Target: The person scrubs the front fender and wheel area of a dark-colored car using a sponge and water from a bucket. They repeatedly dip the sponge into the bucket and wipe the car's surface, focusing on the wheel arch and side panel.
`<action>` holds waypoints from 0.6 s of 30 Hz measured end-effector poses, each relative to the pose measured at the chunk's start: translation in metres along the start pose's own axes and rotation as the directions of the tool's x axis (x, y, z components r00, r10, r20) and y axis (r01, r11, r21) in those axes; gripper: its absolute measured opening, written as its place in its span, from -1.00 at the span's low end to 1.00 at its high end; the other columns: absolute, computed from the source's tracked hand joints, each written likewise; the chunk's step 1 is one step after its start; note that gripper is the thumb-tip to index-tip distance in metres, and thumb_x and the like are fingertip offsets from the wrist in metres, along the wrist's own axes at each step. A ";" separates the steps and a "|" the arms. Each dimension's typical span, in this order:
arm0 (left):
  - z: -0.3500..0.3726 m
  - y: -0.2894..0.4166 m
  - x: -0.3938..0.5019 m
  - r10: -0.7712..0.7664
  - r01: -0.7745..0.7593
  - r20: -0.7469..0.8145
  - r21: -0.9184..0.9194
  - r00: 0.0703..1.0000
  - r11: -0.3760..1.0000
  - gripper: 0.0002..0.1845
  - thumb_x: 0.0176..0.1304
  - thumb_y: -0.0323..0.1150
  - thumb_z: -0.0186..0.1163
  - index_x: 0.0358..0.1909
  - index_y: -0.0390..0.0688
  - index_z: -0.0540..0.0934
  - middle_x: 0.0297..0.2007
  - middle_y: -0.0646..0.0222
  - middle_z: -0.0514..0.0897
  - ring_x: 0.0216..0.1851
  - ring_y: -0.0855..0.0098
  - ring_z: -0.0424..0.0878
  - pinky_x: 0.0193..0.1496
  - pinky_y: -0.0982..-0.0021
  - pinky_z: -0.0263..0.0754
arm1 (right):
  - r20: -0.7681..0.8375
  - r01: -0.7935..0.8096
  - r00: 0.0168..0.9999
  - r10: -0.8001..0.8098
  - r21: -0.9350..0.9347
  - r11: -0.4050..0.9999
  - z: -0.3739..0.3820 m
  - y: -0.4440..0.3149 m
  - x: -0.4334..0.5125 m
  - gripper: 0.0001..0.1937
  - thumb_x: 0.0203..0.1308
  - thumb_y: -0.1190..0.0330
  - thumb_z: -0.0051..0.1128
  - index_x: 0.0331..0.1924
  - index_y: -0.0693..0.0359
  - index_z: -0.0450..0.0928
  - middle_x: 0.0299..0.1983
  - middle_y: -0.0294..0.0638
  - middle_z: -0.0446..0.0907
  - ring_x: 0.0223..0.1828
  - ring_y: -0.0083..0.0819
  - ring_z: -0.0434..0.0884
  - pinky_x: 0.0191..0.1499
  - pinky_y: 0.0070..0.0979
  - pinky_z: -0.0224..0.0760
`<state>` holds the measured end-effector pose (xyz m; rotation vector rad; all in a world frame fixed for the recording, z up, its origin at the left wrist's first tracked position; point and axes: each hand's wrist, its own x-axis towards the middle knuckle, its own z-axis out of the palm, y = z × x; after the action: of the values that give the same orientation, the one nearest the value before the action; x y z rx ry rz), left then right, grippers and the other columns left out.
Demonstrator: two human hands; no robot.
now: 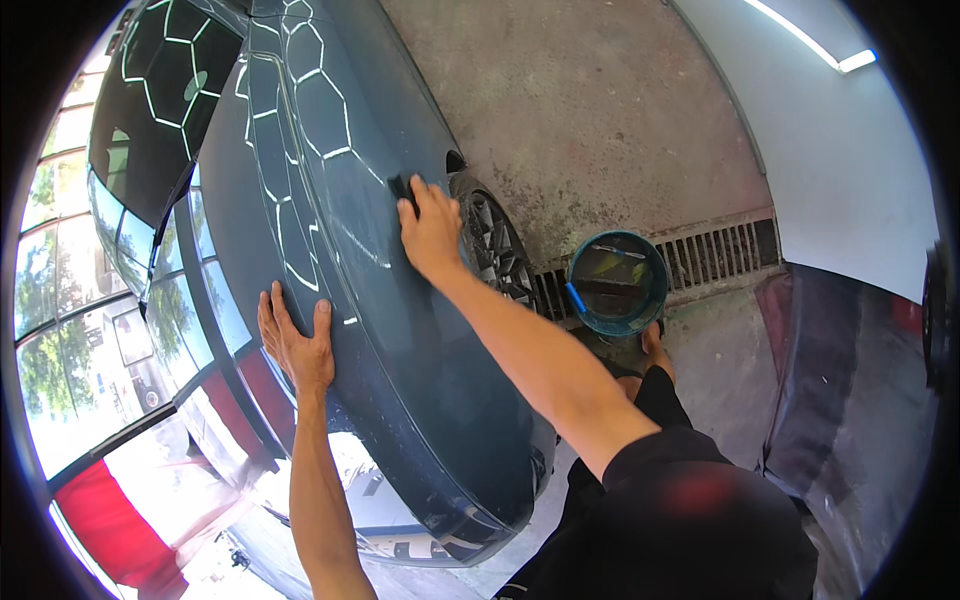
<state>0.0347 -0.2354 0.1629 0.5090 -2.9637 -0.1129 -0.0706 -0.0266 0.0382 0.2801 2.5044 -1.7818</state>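
A dark blue-grey car fills the middle of the head view, its hood point(240, 187) on the left and its fender point(367, 217) above the wheel point(495, 232). My left hand point(298, 346) lies flat on the hood near its edge, fingers apart and nothing in it. Higher up, my right hand point(433, 234) presses a small dark pad point(405, 193) against the fender, close to the wheel arch. My fingers hide part of the pad, so its exact kind is unclear. Bright hexagonal light reflections run along the paint, which looks wet or smeared around the pad.
A round teal bucket point(619, 326) of murky water, with a blue grip on its handle, stands over the metal floor drain point(720, 246) beside my foot point(652, 337). A white vehicle panel point(840, 150) rises at right. Tall windows point(75, 345) line the left.
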 end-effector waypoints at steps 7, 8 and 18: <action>-0.016 -0.019 -0.010 -0.036 0.037 -0.015 0.052 0.999 0.998 -0.02 0.53 0.27 0.35 0.83 0.09 0.28 0.80 0.14 0.18 0.84 0.01 0.00 0.84 -0.18 -0.19 | -0.126 0.123 0.985 -0.118 0.039 0.992 0.006 0.004 -0.083 -0.49 0.69 0.23 0.15 0.55 0.31 0.57 0.43 0.12 0.57 0.33 0.19 0.51 0.43 0.05 0.37; -0.011 -0.009 -0.004 -0.020 0.021 -0.010 0.038 1.000 0.999 -0.02 0.53 0.27 0.36 0.83 0.09 0.28 0.80 0.14 0.18 0.84 0.01 0.00 0.84 -0.18 -0.18 | -0.124 0.076 0.990 -0.070 0.042 0.996 0.012 0.009 -0.031 -0.49 0.69 0.23 0.14 0.55 0.29 0.57 0.41 0.12 0.58 0.33 0.18 0.51 0.42 0.08 0.37; -0.020 -0.021 -0.013 -0.019 0.021 -0.027 0.057 0.999 0.998 -0.02 0.53 0.25 0.36 0.82 0.07 0.29 0.80 0.12 0.19 0.84 -0.01 0.01 0.84 -0.19 -0.19 | -0.093 0.151 0.984 -0.151 -0.008 0.989 0.004 0.019 -0.098 -0.45 0.68 0.26 0.13 0.61 0.30 0.50 0.43 0.18 0.53 0.34 0.26 0.49 0.45 0.13 0.37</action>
<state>0.0563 -0.2523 0.1790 0.5427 -2.9441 -0.0228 0.0288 -0.0361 0.0340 0.1825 2.6566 -1.8628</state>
